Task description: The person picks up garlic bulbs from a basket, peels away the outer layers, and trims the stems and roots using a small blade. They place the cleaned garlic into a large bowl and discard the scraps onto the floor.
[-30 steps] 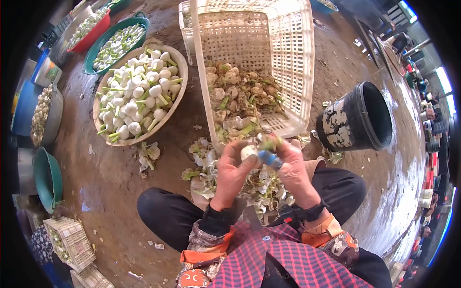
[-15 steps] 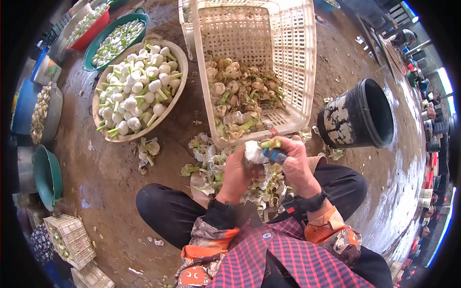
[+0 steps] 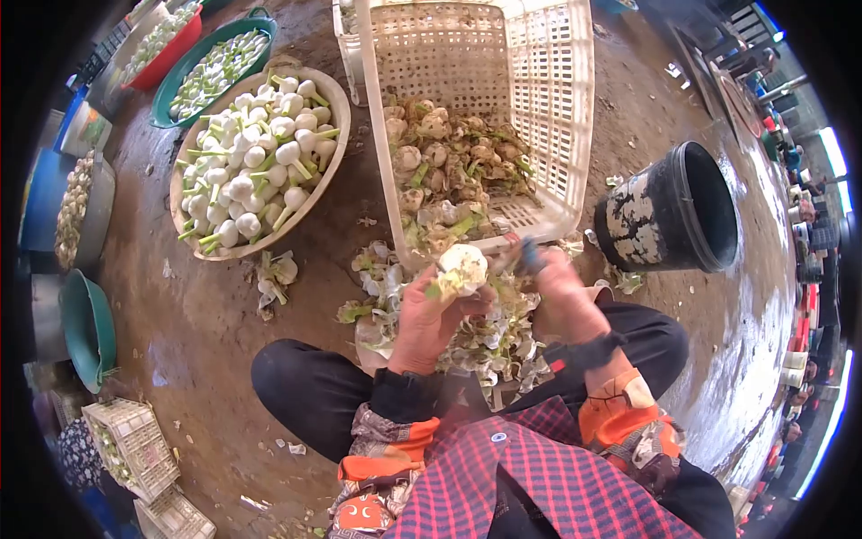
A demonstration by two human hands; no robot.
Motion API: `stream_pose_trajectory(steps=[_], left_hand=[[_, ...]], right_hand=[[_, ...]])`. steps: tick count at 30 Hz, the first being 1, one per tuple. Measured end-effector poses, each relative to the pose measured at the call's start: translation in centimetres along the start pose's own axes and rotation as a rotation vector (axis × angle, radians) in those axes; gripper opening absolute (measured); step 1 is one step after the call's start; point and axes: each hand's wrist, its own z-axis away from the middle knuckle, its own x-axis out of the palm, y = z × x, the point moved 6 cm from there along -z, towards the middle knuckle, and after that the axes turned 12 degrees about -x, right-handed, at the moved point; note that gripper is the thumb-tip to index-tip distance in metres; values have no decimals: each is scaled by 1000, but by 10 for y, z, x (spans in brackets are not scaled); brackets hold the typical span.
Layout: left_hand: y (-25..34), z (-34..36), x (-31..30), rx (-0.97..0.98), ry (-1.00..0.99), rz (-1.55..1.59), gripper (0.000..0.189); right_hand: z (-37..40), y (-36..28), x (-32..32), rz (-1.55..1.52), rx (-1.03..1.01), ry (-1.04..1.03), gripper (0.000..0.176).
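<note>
My left hand (image 3: 429,322) is wrapped round a garlic bulb (image 3: 464,266), its pale cut face turned up. To its right my right hand (image 3: 560,286), smeared by motion, is closed on a small blue tool (image 3: 532,259) and is apart from the bulb. Below both hands lies a heap of garlic peelings (image 3: 489,346). Just beyond them, a white plastic crate (image 3: 549,108) holds unpeeled garlic (image 3: 435,153) with dry skins and roots. A round basin (image 3: 339,162) at the left is heaped with clean white bulbs (image 3: 260,162) with short green stems.
A black bucket (image 3: 646,216) lies tilted at the right. Green (image 3: 160,108) and red (image 3: 166,61) tubs of garlic stand at the upper left, an upright-edged green basin (image 3: 88,332) and crates (image 3: 135,447) at the lower left. Peelings (image 3: 276,277) lie on the wet floor.
My right hand has moved away to the right from the bulb with the blue tool. In my left hand the bulb is now turned, its cut face up and its stem no longer pointing right.
</note>
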Motion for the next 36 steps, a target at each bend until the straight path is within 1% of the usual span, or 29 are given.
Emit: stream_pose_trajectory(steps=[1, 2, 4, 7, 9, 10, 11, 14, 15, 18, 19, 22, 23, 25, 26, 27, 28, 29, 30, 32, 33, 35, 36], left_hand=[[-2, -1, 0, -8, 21, 24, 38], [-2, -4, 0, -13, 52, 21, 37], [-6, -5, -6, -25, 131, 25, 38], [-12, -6, -12, -55, 214, 31, 32], [-17, -8, -11, -62, 274, 18, 30], [-18, -8, -8, -85, 252, 13, 30], [-19, -7, -7, -108, 232, 9, 30], [-21, -4, -9, -139, 171, 54, 32], [-22, -3, -12, -137, 150, 79, 33], [-25, -6, -14, -139, 76, 70, 36], [-25, -6, -14, -141, 54, 51, 37], [-20, -5, -13, -82, 48, 4, 38], [-19, -4, -12, -80, 67, -20, 39], [-16, 1, -10, -77, 101, -67, 42], [-16, 5, -11, -61, 64, -83, 44], [-13, 9, -13, -40, 25, -100, 46], [-10, 8, -13, -9, -13, -114, 48], [-12, 7, -18, -9, 71, -89, 51], [-12, 4, -14, -8, 96, -58, 49], [-10, -4, -5, -11, 140, 3, 46], [-13, -6, -7, -50, 97, 102, 40], [-16, -6, -10, -73, 114, 101, 38], [-18, -6, -10, -89, 121, 96, 37]], right_hand=[[3, -17, 18, 731, -402, -171, 22], [22, -39, 28, 1152, -868, -79, 18], [31, -65, 29, 648, -803, -98, 18], [39, -93, 42, -3, -574, -100, 32], [45, -102, 55, 338, -823, -133, 38], [47, -102, 61, 511, -942, -154, 42], [46, -100, 60, 517, -983, -92, 42], [47, -106, 61, 497, -950, -61, 37], [40, -101, 60, 458, -981, -121, 27], [28, -76, 49, 165, -635, -223, 18], [27, -68, 50, -67, -475, -229, 14], [23, -46, 52, -708, -122, 20, 16], [19, -35, 48, -796, -101, 88, 19], [-33, 20, 6, -1002, -145, 121, 20], [-38, 28, -3, -859, -138, 132, 20], [-39, 22, -5, -715, -127, 141, 20], [-35, 16, -8, -318, -84, 126, 19], [-28, 12, -12, 83, -35, 109, 17], [-9, -23, 12, 768, -349, -4, 21], [22, -58, 33, 1309, -207, -246, 18], [25, -70, 34, 1150, -432, -192, 21], [39, -89, 26, 790, -849, -85, 27], [44, -93, 31, 776, -874, -123, 30]])
